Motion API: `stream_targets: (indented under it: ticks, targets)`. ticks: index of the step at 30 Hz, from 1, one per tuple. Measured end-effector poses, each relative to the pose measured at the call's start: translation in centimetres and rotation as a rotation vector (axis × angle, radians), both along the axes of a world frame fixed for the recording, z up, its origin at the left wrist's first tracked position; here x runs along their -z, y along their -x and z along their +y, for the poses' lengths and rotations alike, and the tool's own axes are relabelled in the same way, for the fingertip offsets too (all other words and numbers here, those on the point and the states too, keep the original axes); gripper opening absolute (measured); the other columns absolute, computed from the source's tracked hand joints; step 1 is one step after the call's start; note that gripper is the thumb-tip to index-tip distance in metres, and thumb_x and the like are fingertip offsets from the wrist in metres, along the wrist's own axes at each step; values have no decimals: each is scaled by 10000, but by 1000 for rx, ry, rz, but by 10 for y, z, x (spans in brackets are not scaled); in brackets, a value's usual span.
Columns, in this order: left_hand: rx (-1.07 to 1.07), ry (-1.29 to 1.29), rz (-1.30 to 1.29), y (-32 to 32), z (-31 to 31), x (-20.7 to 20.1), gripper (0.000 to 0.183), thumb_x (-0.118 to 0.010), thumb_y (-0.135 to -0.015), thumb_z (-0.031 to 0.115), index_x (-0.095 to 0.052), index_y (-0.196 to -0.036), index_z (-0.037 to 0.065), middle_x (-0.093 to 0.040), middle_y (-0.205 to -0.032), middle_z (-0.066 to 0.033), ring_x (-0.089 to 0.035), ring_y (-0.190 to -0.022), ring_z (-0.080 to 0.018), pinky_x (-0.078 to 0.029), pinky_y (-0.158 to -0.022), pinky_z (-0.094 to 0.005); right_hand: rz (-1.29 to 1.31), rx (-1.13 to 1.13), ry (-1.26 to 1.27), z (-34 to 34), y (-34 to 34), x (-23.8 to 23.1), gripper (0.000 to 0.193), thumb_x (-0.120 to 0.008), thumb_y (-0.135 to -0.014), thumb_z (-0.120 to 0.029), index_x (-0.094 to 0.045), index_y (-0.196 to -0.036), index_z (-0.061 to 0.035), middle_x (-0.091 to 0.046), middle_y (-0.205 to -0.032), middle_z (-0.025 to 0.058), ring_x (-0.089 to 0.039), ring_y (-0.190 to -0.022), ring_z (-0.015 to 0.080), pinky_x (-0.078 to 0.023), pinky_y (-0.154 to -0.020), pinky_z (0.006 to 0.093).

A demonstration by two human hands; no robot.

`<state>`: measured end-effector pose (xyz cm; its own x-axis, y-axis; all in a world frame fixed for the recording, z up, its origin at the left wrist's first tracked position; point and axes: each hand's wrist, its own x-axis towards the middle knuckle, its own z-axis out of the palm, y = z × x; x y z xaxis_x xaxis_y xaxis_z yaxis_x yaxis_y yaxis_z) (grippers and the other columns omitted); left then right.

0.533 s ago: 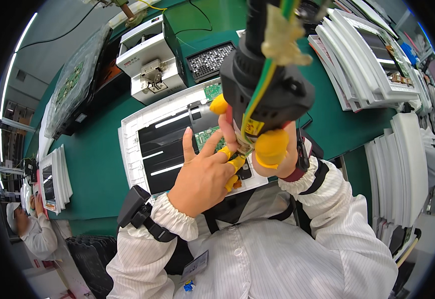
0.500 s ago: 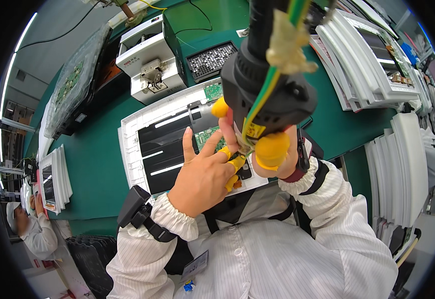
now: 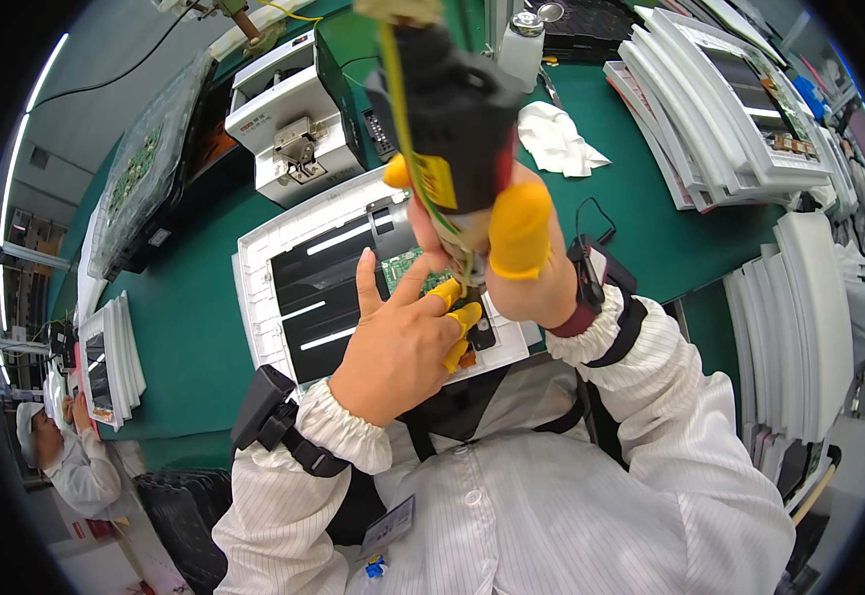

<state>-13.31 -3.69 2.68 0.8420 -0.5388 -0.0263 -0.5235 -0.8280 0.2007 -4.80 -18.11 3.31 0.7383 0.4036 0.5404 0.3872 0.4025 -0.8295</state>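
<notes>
Spreading out underneath is a green bench (image 3: pixel 189 327), white-framed panel (image 3: pixel 323 268) flat on it. Black driver (image 3: pixel 457 129) points down toward its near right corner, right hand (image 3: pixel 531 288) wrapped around it. Left hand (image 3: pixel 398 342) is there too, bare fingers spread, yellow-capped ones bunched by the tip, can't tell if they're pinching something. Green board (image 3: pixel 403 270) peeks out alongside.

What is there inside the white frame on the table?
Inside the white frame are a glossy black surface and part of a green circuit board. The left hand, right hand and black tool cover some of the interior; what lies beneath them cannot be seen.
</notes>
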Motion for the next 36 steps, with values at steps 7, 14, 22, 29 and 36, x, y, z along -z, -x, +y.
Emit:
stream_targets:
  ticks: [7, 14, 22, 29, 36]
  targets:
    - [-18, -27, 33, 0, -2, -2, 150, -730, -691, 155, -736, -821, 80, -611, -924, -35, -344, -1340, -266, -36, -1061, -696, 164, -1, -164, 8, 1, -2, 436, -557, -902, -338, -486, -1086, 51, -550, -661, 47, -559, -547, 83, -453, -496, 234]
    - [-34, -51, 62, 0, 0, -3, 133, -724, -702, 168, -736, -807, 86, -612, -928, -30, -354, -1331, -257, -35, -1059, -696, -37, 93, 82, -8, 4, -5, 443, -635, -880, -324, -490, -1114, 24, -586, -840, 100, -587, -681, 172, -476, -632, 253]
    - [-6, 21, -22, -1, 0, 0, 95, -720, -707, 192, -726, -767, 118, -592, -945, -21, -396, -1296, -285, -59, -1066, -686, -120, 46, 54, -19, 11, -2, 442, -554, -945, -326, -459, -1232, -3, -595, -1008, 120, -587, -783, 130, -496, -711, 269]
    - [1, 3, 20, -2, 2, 0, 104, -717, -710, 187, -731, -783, 114, -584, -934, -23, -390, -1298, -285, -74, -1061, -694, -239, 68, 23, -15, 7, 2, 408, -485, -979, -326, -447, -1251, -24, -582, -1052, 137, -584, -786, 144, -490, -721, 286]
    - [-3, 9, 0, 0, 2, 0, 103, -728, -687, 161, -730, -771, 101, -569, -961, -24, -361, -1317, -279, -70, -1051, -704, -137, -33, -20, -14, 7, 0, 389, -562, -916, -231, -472, -1223, -11, -597, -1041, 136, -608, -782, 187, -492, -712, 291]
